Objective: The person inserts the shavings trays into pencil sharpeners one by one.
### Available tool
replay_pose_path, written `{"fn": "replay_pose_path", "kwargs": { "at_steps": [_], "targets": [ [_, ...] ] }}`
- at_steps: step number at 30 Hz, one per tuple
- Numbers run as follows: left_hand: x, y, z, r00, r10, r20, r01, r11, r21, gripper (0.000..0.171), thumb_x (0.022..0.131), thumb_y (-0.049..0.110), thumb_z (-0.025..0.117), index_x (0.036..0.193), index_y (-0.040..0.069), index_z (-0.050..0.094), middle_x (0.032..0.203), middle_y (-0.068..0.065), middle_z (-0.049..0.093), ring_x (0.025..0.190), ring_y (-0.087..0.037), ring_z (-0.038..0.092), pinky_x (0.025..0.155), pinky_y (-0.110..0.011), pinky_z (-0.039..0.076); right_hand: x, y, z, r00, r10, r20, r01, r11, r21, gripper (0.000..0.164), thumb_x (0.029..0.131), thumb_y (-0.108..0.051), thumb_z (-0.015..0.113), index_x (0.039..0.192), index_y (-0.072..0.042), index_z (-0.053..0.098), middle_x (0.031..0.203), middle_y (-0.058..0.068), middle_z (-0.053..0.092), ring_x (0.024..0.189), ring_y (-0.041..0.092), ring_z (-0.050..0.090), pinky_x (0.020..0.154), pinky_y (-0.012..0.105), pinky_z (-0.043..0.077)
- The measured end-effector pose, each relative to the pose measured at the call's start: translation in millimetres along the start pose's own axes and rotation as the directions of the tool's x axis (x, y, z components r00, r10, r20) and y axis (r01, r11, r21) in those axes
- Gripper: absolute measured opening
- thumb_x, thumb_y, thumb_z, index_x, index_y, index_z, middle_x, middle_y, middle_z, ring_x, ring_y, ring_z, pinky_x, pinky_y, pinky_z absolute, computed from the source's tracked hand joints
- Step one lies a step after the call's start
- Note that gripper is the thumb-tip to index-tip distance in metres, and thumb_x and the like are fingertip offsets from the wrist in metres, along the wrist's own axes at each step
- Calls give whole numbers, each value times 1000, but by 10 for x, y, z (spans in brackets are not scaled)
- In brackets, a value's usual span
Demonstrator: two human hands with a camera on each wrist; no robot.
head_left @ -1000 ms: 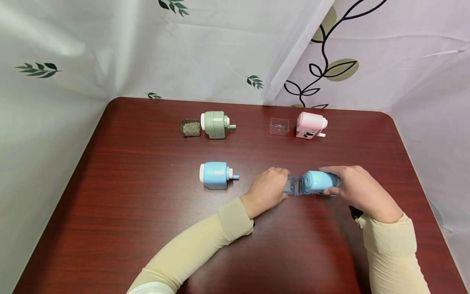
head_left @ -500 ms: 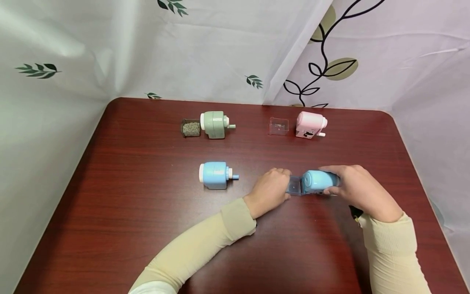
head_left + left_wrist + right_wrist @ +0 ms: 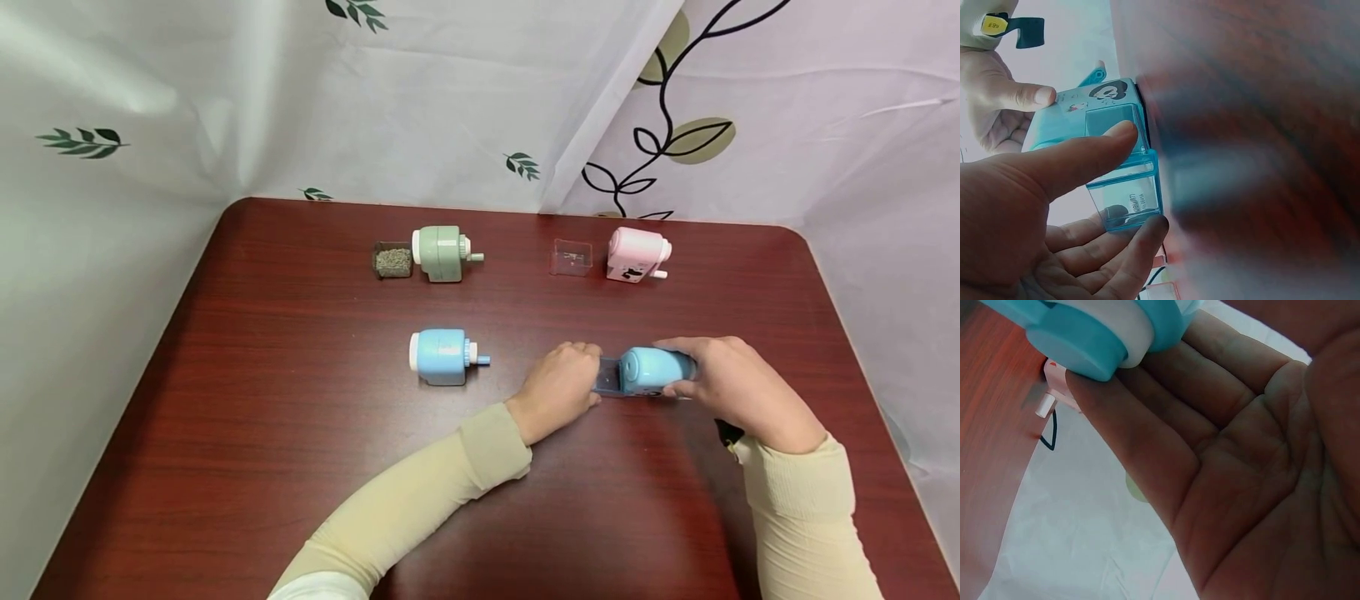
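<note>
A light blue crank pencil sharpener (image 3: 651, 370) stands on the table at right of centre, its crank end toward my right hand (image 3: 742, 390). That hand grips the body between thumb and fingers. From the other end sticks out a clear blue shavings drawer (image 3: 609, 377), partly inside the body. My left hand (image 3: 557, 387) pinches the drawer's outer end, thumb on one side and fingers on the other. In the left wrist view the drawer (image 3: 1124, 199) shows small print and holds no shavings. The right wrist view shows the blue crank hub (image 3: 1079, 347) beside my fingers.
Another blue sharpener (image 3: 441, 357) stands to the left. Behind it are a green sharpener (image 3: 441, 253) and a drawer of shavings (image 3: 393, 262). A pink sharpener (image 3: 636, 255) and its clear drawer (image 3: 572, 258) stand at the back right. White curtains hang behind the table.
My left hand has moved right, sliding the clear drawer farther into the blue sharpener, so less of it sticks out. The right hand stays in place on the body.
</note>
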State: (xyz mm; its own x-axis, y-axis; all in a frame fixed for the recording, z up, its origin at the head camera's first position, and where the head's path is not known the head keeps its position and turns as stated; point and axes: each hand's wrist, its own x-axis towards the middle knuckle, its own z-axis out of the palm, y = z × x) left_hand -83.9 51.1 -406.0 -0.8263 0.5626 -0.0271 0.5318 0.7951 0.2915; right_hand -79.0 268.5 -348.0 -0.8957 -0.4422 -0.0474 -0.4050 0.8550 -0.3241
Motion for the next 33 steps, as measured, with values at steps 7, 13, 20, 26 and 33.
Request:
{"fn": "replay_pose_path", "kwargs": {
  "at_steps": [7,13,20,26,33],
  "targets": [
    [4,10,11,1000,-13,3,13,1000,1,53,81,35,86,122,9,66,113,-1,70,103,-17,66,92,-26,51,2,9,-6,1000,-3,2,3,1000,12,51,65,-6,93,112,-2,73,98,15,73,79,28,66,75,51,53],
    [5,15,24,1000,-16,7,16,1000,-11,49,81,35,86,119,9,67,110,0,70,101,-17,65,87,-28,54,-1,11,-6,1000,-2,3,2,1000,10,52,64,-6,93,112,-2,73,98,15,73,79,27,66,75,51,54],
    [15,7,28,1000,5,-16,-5,1000,0,51,80,35,87,119,8,67,109,-1,70,100,-17,65,91,-26,51,-6,10,-14,1000,5,13,-5,1000,2,52,65,-7,93,112,-2,73,99,15,73,80,28,67,75,52,54],
    [20,2,25,1000,13,-21,-13,1000,3,52,80,35,87,120,8,67,112,-1,70,102,-17,66,93,-25,50,-16,20,-6,1000,-4,10,4,1000,3,51,65,-8,94,112,-2,73,98,14,73,78,26,67,74,51,54],
    [31,1,25,1000,-17,-18,17,1000,-21,53,80,33,87,121,8,66,113,-2,70,103,-17,66,92,-26,51,0,13,-10,1000,4,17,-4,1000,7,52,66,-8,93,113,-2,73,100,15,72,81,28,67,76,52,54]
  ]
}}
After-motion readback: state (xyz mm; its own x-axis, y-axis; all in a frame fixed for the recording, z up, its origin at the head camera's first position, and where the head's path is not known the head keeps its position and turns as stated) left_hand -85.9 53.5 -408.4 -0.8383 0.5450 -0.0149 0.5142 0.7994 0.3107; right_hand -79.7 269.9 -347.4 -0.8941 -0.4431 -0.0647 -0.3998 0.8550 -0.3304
